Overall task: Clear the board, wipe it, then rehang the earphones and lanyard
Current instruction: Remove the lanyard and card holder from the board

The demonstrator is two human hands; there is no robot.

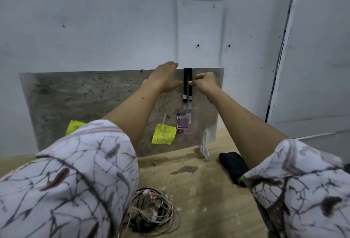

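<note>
While both my arms reach up to the board [85, 93] that leans against the wall at the back of the counter [198, 181], my right hand [205, 83] pinches one black strap of the lanyard [187, 86] between thumb and fingertips, a grip closed on the strap just below the board's top edge. The lanyard is looped over that top edge, and its two straps hang down the face of the board to a badge [184, 124] dangling low on the board. My left hand [164, 79] lies on the board just left of the straps, fingers stretched out towards the top edge, thumb close to the strap; it is a released grip, holding nothing. Two yellow sticky notes are on the board: one [163, 133] just left of the badge, the other [73, 126] further left, partly hidden behind my left sleeve [66, 181]. The earphones [151, 211] lie in a tangled coil on the counter near me, beside my left sleeve. A black folded thing [233, 165] rests on the counter under my right forearm.
</note>
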